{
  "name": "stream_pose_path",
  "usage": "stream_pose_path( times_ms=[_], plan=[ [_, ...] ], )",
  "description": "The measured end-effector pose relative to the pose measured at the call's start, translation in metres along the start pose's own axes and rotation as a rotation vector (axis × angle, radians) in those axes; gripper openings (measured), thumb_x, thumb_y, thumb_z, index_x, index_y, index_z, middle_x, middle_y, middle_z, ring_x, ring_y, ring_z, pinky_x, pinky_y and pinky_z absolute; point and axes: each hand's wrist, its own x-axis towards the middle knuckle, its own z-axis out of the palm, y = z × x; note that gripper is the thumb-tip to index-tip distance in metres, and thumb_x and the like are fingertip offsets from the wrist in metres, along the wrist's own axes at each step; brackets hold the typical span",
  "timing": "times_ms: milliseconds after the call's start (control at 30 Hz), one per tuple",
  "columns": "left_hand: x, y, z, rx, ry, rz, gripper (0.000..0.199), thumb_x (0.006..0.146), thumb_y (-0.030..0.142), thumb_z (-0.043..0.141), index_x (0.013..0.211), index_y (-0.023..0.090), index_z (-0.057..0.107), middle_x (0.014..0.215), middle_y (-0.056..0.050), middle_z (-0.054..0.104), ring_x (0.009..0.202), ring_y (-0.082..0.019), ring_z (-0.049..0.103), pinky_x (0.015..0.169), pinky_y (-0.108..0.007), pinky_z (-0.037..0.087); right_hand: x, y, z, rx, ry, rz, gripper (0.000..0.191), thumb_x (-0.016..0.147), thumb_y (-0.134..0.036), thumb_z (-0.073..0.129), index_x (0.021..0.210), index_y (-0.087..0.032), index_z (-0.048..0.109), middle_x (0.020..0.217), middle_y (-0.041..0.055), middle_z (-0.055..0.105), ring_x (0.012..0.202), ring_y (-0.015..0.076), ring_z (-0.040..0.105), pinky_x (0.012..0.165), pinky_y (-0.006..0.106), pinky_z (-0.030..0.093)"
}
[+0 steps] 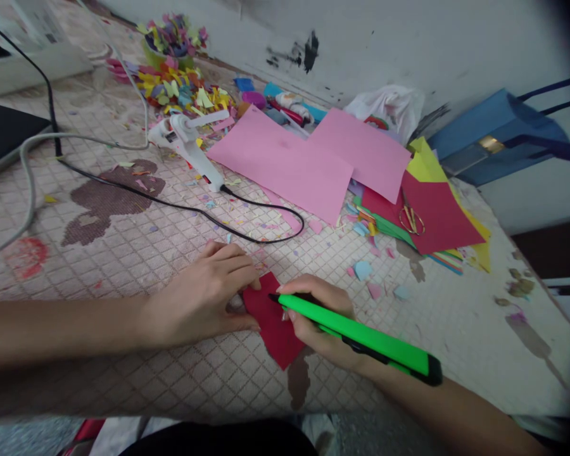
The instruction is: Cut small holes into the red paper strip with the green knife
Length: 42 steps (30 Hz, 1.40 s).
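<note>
A small piece of dark red paper lies on the quilted tablecloth in front of me. At its left edge, my left hand holds it, with the thumb and curled fingers on its border. My right hand grips a thick bright green pen with black ends. Its dark tip points left and is at the upper part of the red paper; whether it touches cannot be made out. The right fingers are partly hidden behind the pen.
A white glue gun with a black cord lies beyond my left hand. Pink sheets, gold-handled scissors on a red sheet, and colourful paper cutouts are farther back. A blue bag is at the right.
</note>
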Motion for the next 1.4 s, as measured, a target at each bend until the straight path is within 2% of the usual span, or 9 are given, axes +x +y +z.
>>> stream_pose_path(
  times_ms=[800,967,1133,1233,1300,1400],
  plan=[
    [0.0006,-0.0006,-0.0004,-0.002,0.003,0.007,0.03,0.082,0.042,0.075,0.086,0.018,0.058,0.087,-0.002,0.061,0.089,-0.024,0.053,0.081,-0.037,0.034,0.0007,0.0022,0.0028,-0.011,-0.034,-0.011,0.03,0.076,-0.005,0.056,0.098,-0.021,0.066,0.084,0.0003,0.07,0.073,0.0139,0.065,0.066,0.027,0.052],
    [0.0022,0.0008,-0.0007,0.006,0.01,0.002,0.032,0.078,0.04,0.08,0.087,0.019,0.058,0.088,-0.002,0.063,0.087,-0.023,0.054,0.08,-0.037,0.035,0.0019,-0.0004,-0.0022,0.084,0.025,0.041,0.028,0.077,-0.007,0.057,0.099,-0.021,0.068,0.083,0.0004,0.071,0.07,0.0132,0.067,0.064,0.025,0.053],
    [0.0042,0.0031,-0.0011,0.015,0.014,-0.028,0.044,0.072,0.053,0.081,0.082,0.018,0.056,0.082,-0.001,0.062,0.082,-0.023,0.054,0.077,-0.037,0.036,0.0031,-0.0018,-0.0035,0.085,0.06,0.066,0.025,0.077,-0.008,0.059,0.096,-0.021,0.069,0.081,0.0004,0.072,0.067,0.0126,0.068,0.062,0.024,0.054],
    [0.0037,0.0023,-0.0013,-0.034,0.036,-0.043,0.049,0.07,0.05,0.084,0.098,0.019,0.058,0.096,-0.003,0.063,0.091,-0.025,0.057,0.081,-0.04,0.039,0.0036,-0.0016,-0.0025,0.071,0.052,0.058,0.023,0.077,-0.009,0.059,0.095,-0.021,0.069,0.08,0.0001,0.072,0.064,0.012,0.067,0.061,0.024,0.054],
    [0.0032,0.0008,-0.0019,-0.13,0.039,-0.03,0.052,0.072,0.039,0.084,0.111,0.02,0.056,0.113,-0.006,0.06,0.105,-0.026,0.056,0.089,-0.04,0.042,0.0041,-0.0011,-0.0022,0.068,0.035,0.053,0.023,0.078,-0.01,0.059,0.096,-0.02,0.069,0.079,0.0002,0.072,0.064,0.0125,0.067,0.061,0.024,0.055],
    [0.0032,-0.0017,-0.0036,-0.259,-0.008,0.003,0.043,0.078,0.023,0.075,0.115,0.022,0.053,0.129,-0.007,0.055,0.12,-0.025,0.051,0.1,-0.04,0.042,0.0047,0.0003,-0.0024,0.06,0.007,0.041,0.023,0.079,-0.009,0.058,0.096,-0.02,0.069,0.077,0.0002,0.072,0.067,0.0132,0.068,0.063,0.025,0.055]
  ],
)
